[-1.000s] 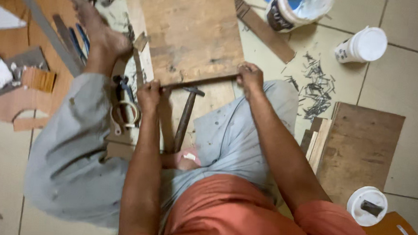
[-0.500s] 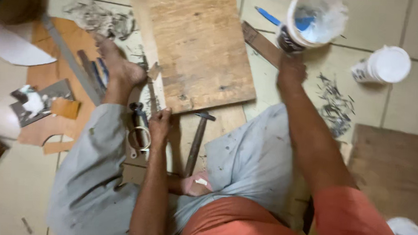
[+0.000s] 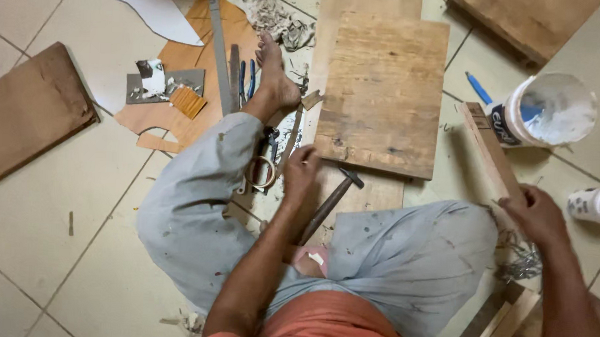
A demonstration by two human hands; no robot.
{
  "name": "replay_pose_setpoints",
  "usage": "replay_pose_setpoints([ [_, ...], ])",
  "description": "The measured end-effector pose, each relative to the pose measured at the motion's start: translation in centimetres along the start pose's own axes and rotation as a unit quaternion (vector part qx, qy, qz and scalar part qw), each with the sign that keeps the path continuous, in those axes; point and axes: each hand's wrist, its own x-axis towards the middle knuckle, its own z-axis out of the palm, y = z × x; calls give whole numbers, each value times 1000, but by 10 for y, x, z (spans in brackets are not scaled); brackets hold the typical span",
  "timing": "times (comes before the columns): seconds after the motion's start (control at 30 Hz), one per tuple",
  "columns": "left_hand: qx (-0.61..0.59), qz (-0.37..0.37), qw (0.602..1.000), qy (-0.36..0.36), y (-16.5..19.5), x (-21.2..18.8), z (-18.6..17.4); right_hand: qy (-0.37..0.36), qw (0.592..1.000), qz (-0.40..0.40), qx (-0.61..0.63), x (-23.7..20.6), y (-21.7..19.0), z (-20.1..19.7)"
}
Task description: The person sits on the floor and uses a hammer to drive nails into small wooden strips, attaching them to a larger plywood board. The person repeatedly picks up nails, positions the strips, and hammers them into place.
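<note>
A person sits on a tiled floor [image 3: 54,245] with legs spread, seen from above. The left hand [image 3: 300,172] rests with fingers curled at the near left corner of a square wooden board [image 3: 384,91] that lies flat in front of the person; whether it grips anything cannot be told. A hammer [image 3: 329,202] lies just right of that hand, its head touching the board's near edge. The right hand [image 3: 534,214] is closed over the near end of a narrow wooden strip [image 3: 488,146], which slants away to the far left beside a white bucket [image 3: 552,109]. Scissors [image 3: 263,163] lie left of the left hand, near the bare foot [image 3: 273,80].
</note>
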Motion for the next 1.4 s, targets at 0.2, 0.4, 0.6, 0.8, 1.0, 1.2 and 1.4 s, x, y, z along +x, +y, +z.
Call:
replay_pose_setpoints([
  [0.2, 33, 61, 974, -217, 19, -34, 60, 22, 962, -145, 232, -75, -74, 105],
  [0.4, 22, -62, 986, -155, 39, -24, 72, 12, 952, -274, 134, -74, -168, 208],
  [0.6, 295, -179, 924, -164, 55, 81, 25, 175, 976, -130, -26, 30, -179, 174],
  [0.8, 304, 145, 937, -94, 55, 187, 32, 99, 992, 81, -4, 91, -180, 147],
  [1.0, 418, 195, 886, -52, 0, 174, 28, 129, 985, 111, 30, 98, -173, 161],
  [1.2, 397, 163, 903, -11, -23, 162, 13, 153, 981, 110, 54, 98, -168, 163],
  [1.4, 386, 165, 908, 9, -23, 178, 7, 163, 976, 116, 85, 94, -169, 164],
])
